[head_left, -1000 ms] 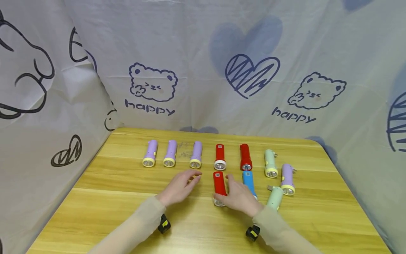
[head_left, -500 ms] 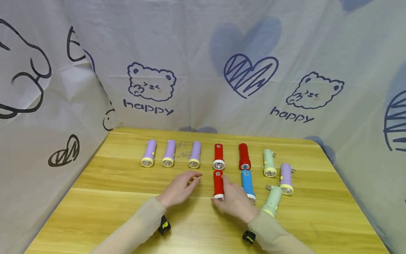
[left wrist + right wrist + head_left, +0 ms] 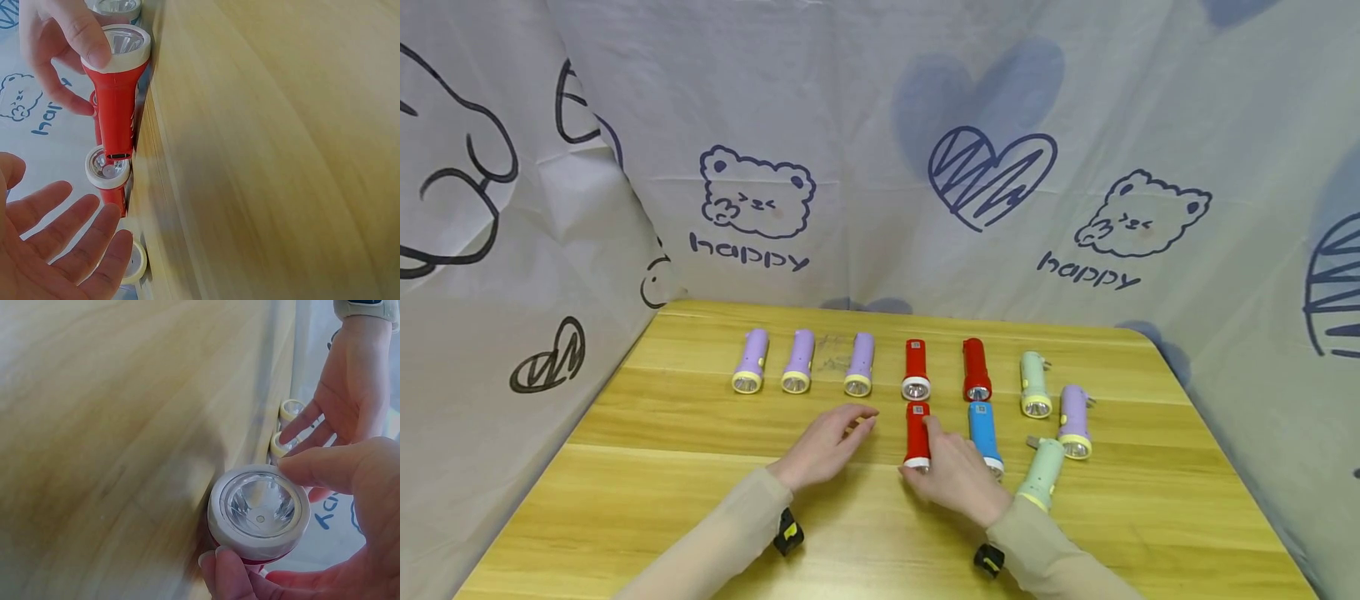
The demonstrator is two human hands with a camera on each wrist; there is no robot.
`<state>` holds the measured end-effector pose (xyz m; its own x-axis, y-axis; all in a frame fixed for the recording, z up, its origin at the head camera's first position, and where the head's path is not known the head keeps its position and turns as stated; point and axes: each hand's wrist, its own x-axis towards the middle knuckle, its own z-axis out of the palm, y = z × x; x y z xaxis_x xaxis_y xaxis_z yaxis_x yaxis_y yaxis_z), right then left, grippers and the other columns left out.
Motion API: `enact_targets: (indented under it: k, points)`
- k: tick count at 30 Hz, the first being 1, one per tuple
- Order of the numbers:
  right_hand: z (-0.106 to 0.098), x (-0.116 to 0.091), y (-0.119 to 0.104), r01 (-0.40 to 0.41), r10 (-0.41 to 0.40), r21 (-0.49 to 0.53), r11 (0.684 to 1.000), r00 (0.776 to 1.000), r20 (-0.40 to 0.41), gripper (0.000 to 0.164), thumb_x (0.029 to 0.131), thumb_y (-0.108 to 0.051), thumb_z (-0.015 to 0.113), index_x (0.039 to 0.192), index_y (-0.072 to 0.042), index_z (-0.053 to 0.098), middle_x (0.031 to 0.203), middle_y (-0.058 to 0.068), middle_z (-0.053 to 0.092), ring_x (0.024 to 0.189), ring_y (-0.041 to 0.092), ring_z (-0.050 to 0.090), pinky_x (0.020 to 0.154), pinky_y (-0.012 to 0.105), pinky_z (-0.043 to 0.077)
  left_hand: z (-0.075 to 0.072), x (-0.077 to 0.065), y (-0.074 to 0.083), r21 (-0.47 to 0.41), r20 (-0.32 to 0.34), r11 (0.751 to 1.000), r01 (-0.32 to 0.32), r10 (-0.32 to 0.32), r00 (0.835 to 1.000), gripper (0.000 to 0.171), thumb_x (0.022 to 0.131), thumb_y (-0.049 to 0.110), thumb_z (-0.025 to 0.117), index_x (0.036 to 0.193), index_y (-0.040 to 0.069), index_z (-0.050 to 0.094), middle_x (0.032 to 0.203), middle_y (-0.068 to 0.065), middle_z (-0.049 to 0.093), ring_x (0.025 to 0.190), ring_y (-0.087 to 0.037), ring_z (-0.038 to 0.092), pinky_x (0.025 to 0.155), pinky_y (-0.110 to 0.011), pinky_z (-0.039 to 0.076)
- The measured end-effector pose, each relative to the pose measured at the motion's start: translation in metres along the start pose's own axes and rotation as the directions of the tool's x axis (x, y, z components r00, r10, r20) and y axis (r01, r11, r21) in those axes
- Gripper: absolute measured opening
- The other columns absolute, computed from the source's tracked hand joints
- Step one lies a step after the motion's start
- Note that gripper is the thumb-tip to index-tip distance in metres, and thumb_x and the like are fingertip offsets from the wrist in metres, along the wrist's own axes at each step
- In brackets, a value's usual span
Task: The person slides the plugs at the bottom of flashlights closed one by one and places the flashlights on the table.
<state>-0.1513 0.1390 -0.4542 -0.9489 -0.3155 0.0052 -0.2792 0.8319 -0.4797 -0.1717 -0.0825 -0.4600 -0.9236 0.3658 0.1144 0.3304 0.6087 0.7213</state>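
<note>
In the head view, my right hand (image 3: 958, 477) grips the front red flashlight (image 3: 917, 433), which lies with its white-rimmed lens towards me. The right wrist view shows the thumb and fingertips on opposite sides of the white rim (image 3: 289, 536). My left hand (image 3: 827, 446) stays to the left of this flashlight, fingers extended and loosely bent, holding nothing. Its palm and spread fingers (image 3: 69, 250) appear in the left wrist view. Just right of the right hand lies a blue flashlight (image 3: 983, 433), its lens end partly hidden by that hand.
Along the back stand in a row several lilac flashlights (image 3: 751, 360), a red white-rimmed flashlight (image 3: 915, 362) and an all-red flashlight (image 3: 975, 367). To the right are a mint flashlight (image 3: 1034, 379), a lilac flashlight (image 3: 1075, 417) and another mint flashlight (image 3: 1043, 468), partly behind the sleeve.
My right hand has shifted slightly left, and its index finger now meets the red flashlight's side. More of the blue flashlight shows. The left hand stays put; the view shifts slightly.
</note>
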Motion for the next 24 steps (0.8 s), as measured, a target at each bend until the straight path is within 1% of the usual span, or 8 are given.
enact_targets:
  k: [7,10,14,17,19,21,24]
  points:
    - [0.001,0.000,0.001,0.025,-0.026,-0.022,0.999,0.999,-0.020,0.067,0.082,-0.037,0.082,0.126,0.003,0.051,0.070,0.000,0.057,0.053,0.010,0.051,0.047,0.023,0.041,0.000,0.000,-0.001,0.000,0.007,1.000,-0.008,0.008,1.000,0.036,0.107,0.026,0.047,0.131,0.005,0.063,0.134,-0.014,0.066,0.117,-0.029,0.066,0.102,-0.046,0.054]
    - [0.000,0.000,0.001,0.016,-0.017,-0.028,0.999,1.000,-0.024,0.069,0.081,-0.040,0.082,0.126,0.002,0.051,0.071,0.000,0.057,0.054,0.010,0.051,0.048,0.022,0.041,-0.001,0.000,-0.001,0.000,0.009,1.000,-0.007,0.007,1.000,0.036,0.108,0.027,0.046,0.132,0.005,0.063,0.134,-0.014,0.066,0.117,-0.029,0.066,0.102,-0.046,0.054]
    - [-0.006,-0.001,0.005,-0.005,0.005,-0.001,1.000,0.999,-0.038,0.075,0.081,-0.042,0.082,0.133,0.002,0.052,0.074,0.002,0.062,0.058,0.012,0.051,0.050,0.024,0.041,-0.002,0.001,0.000,-0.014,0.007,1.000,0.004,-0.004,1.000,0.036,0.108,0.027,0.046,0.132,0.006,0.063,0.134,-0.013,0.066,0.117,-0.029,0.066,0.102,-0.046,0.054]
    - [-0.014,-0.005,0.014,-0.002,0.004,0.024,1.000,0.996,-0.086,0.072,0.084,-0.039,0.081,0.136,0.002,0.053,0.082,0.007,0.068,0.066,0.013,0.056,0.056,0.025,0.044,-0.005,0.003,0.003,-0.041,0.004,0.999,0.009,-0.009,1.000,0.037,0.108,0.026,0.046,0.134,0.005,0.062,0.135,-0.013,0.065,0.118,-0.029,0.066,0.101,-0.046,0.055]
    - [-0.020,-0.010,0.023,0.018,-0.014,0.032,0.999,0.991,-0.133,0.064,0.087,-0.036,0.079,0.134,0.001,0.055,0.084,0.009,0.069,0.067,0.012,0.057,0.057,0.024,0.046,-0.008,0.004,0.005,-0.055,0.001,0.998,0.003,-0.003,1.000,0.037,0.107,0.025,0.047,0.135,0.004,0.061,0.136,-0.014,0.065,0.120,-0.030,0.065,0.101,-0.046,0.055]
    - [-0.026,-0.016,0.035,0.048,-0.041,0.030,0.998,0.979,-0.200,0.052,0.089,-0.030,0.077,0.128,-0.001,0.060,0.087,0.008,0.069,0.069,0.009,0.058,0.059,0.021,0.048,-0.010,0.006,0.007,-0.050,0.001,0.999,-0.006,0.006,1.000,0.037,0.107,0.024,0.048,0.135,0.004,0.060,0.137,-0.014,0.064,0.120,-0.031,0.065,0.101,-0.046,0.055]
    - [-0.035,-0.027,0.056,0.113,-0.100,0.029,0.993,0.950,-0.297,0.036,0.089,-0.017,0.075,0.119,-0.001,0.064,0.080,0.004,0.066,0.063,0.003,0.053,0.054,0.018,0.046,-0.013,0.008,0.011,-0.023,0.003,1.000,-0.020,0.020,1.000,0.035,0.106,0.023,0.050,0.135,0.005,0.061,0.136,-0.013,0.065,0.120,-0.031,0.065,0.102,-0.047,0.054]
